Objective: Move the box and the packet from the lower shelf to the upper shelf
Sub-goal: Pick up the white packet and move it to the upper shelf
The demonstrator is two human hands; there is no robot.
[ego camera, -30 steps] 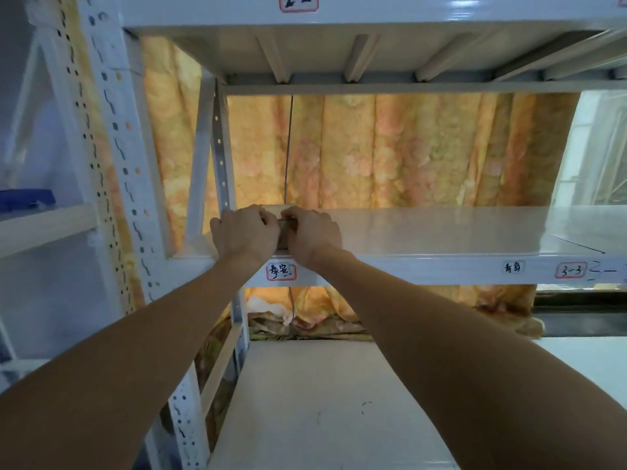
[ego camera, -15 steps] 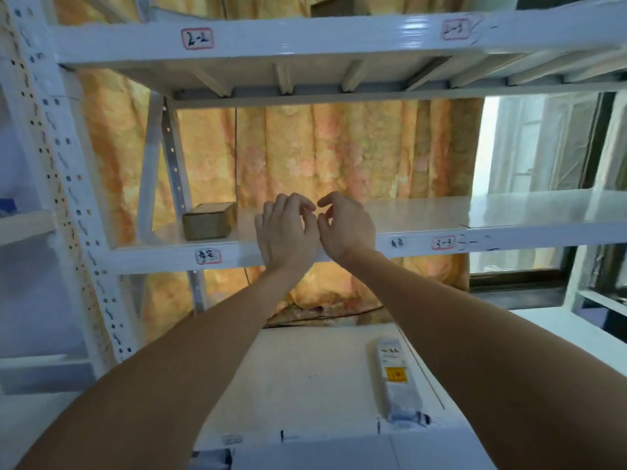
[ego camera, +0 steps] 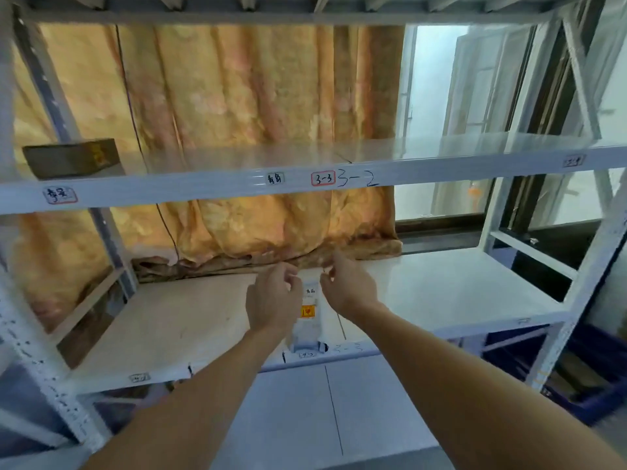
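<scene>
A small brown box [ego camera: 73, 157] stands on the upper shelf [ego camera: 237, 154] at the far left. A long white packet [ego camera: 308, 317] with an orange label lies on the lower shelf [ego camera: 190, 320] near its front edge. My left hand [ego camera: 273, 300] hovers at the packet's left side and my right hand [ego camera: 346, 286] at its right side. Both have curled fingers that are apart. Neither hand visibly grips the packet; the packet's far end is hidden between the hands.
The white metal rack has uprights at left [ego camera: 40, 351] and right [ego camera: 583, 283]. An orange curtain [ego camera: 237, 96] hangs behind the shelves. A window [ego camera: 458, 96] is at the back right. Blue crates [ego camera: 583, 378] sit low on the right.
Both hands let go of the box on the upper shelf, drew back, then dropped to the packet on the lower shelf. The view tilted down and right.
</scene>
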